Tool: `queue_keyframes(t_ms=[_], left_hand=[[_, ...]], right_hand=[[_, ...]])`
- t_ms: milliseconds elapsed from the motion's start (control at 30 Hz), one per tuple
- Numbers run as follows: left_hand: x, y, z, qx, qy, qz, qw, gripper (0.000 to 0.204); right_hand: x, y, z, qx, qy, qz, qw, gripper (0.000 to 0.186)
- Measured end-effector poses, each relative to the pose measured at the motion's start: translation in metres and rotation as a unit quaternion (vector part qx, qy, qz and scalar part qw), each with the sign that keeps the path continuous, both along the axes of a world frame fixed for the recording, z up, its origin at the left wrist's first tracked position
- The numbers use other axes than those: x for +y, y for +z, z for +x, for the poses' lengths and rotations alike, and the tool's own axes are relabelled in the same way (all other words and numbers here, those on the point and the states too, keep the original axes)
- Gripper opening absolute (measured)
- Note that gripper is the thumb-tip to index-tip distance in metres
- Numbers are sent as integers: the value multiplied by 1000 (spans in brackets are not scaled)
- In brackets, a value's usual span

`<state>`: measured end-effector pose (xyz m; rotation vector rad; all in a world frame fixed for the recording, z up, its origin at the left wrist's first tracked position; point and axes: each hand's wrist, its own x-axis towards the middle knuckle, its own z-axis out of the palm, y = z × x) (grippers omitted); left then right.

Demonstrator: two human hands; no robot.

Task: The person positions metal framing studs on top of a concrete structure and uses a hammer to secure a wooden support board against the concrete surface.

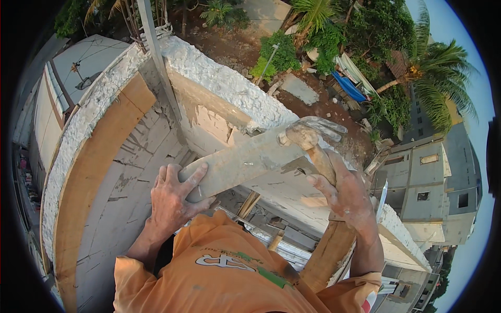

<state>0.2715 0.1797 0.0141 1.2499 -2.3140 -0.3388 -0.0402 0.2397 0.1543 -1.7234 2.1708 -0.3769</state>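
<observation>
A grey, cement-stained board [237, 164] slants in front of my chest, its right end higher in the picture. My left hand [175, 193] grips its lower left end, thumb and fingers on either side of the edge. In my right hand [347, 195] is a claw hammer [305, 133], held by its short-looking wooden handle. The hammer's head lies at the right end of the board, with the claw pointing off to the right. Whether the head touches the board or a nail in it, I cannot tell.
Rough concrete wall tops [219, 86] meet at a corner ahead, by an upright post [156, 62]. A brown plank [99, 177] lines the left wall; a wooden beam [329, 253] runs by my right arm. Beyond, the ground [329, 117] lies far below, with trees and buildings.
</observation>
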Motion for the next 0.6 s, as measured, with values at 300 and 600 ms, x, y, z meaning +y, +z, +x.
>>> queue_keyframes(t_ms=[300, 600], left_hand=[[0, -3, 4, -3, -7, 11, 1000, 76], [2, 0, 6, -14, -14, 11, 1000, 75]], right_hand=[[-2, 18, 3, -38, 24, -130, 990, 55], [3, 1, 5, 27, 37, -7, 999, 52]])
